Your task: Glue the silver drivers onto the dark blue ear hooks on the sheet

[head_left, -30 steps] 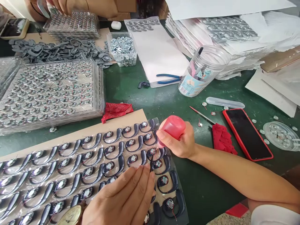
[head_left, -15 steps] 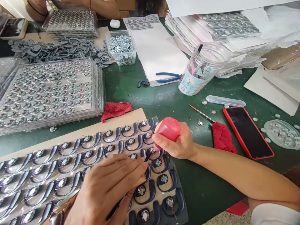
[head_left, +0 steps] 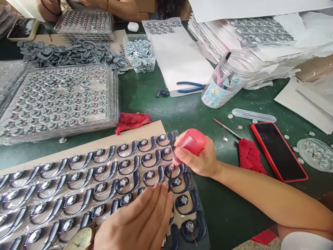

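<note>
My right hand [head_left: 200,156] is wrapped around a red squeeze bottle [head_left: 193,140], tipped nozzle down over a small round speaker [head_left: 170,168] in a dark curved ear-hook shell. Closed around slim black tweezers [head_left: 170,180], my left hand [head_left: 140,218] is low over the sheet, the dark tip reaching beside the same speaker. Most of the tweezers is hidden by my fingers. Rows of ear-hook shells [head_left: 127,166], each with a speaker and fine wires, lie on a clear plastic-covered sheet [head_left: 201,233]. Whether the nozzle touches the speaker, I cannot tell.
Stacked trays of speakers [head_left: 59,100] stand left, with grey ear-hook parts [head_left: 70,53] behind. A tub of metal discs [head_left: 140,53], blue-handled pliers [head_left: 191,86] and a plastic jar [head_left: 229,80] are farther back. At right lies a red-cased phone [head_left: 279,152]. A co-worker's arm [head_left: 122,8] shows top left.
My left hand has shifted down and right, uncovering more ear-hook shells. The bottle stays at the same speaker; the whole view has moved slightly.
</note>
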Tool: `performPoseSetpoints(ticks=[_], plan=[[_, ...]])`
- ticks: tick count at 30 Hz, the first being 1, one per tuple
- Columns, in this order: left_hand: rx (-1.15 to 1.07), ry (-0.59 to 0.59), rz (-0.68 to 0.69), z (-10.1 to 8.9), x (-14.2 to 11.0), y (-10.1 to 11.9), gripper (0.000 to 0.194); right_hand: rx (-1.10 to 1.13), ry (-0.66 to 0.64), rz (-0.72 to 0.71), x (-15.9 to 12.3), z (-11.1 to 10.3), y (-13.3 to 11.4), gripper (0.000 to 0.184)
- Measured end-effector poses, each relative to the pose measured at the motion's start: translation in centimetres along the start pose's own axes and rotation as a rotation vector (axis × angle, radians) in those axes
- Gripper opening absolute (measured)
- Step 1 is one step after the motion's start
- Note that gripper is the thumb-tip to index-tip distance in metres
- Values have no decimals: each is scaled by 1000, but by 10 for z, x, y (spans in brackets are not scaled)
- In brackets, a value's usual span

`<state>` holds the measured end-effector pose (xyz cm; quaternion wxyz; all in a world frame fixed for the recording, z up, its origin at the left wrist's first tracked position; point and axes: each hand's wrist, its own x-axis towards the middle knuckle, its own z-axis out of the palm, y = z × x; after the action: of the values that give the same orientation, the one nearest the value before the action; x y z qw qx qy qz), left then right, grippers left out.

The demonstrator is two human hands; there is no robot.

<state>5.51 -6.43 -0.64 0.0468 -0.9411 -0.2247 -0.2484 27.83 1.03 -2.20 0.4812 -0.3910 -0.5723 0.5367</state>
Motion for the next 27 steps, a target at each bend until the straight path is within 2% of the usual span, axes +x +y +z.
performPoseSetpoints(ticks=[5,9,12,18,22,27], plan=[[102,-137,69,-7,11,5,42,-19,-42,-2,-2,2,3,28],[80,-56,46,-7,11,3,40,11,-45,4,-2,3,0,26],[7,27,1,-3,7,-1,41,27,24,-30,4,-1,-7,20],[-148,23,-103,-2,-4,-20,42,-53,50,-64,32,-6,-11,17],[-147,17,-78,-1,0,-36,41,4,112,-109,40,-1,-1,14],[-108,13,-58,6,4,-41,42,1,73,-84,37,-1,7,11]])
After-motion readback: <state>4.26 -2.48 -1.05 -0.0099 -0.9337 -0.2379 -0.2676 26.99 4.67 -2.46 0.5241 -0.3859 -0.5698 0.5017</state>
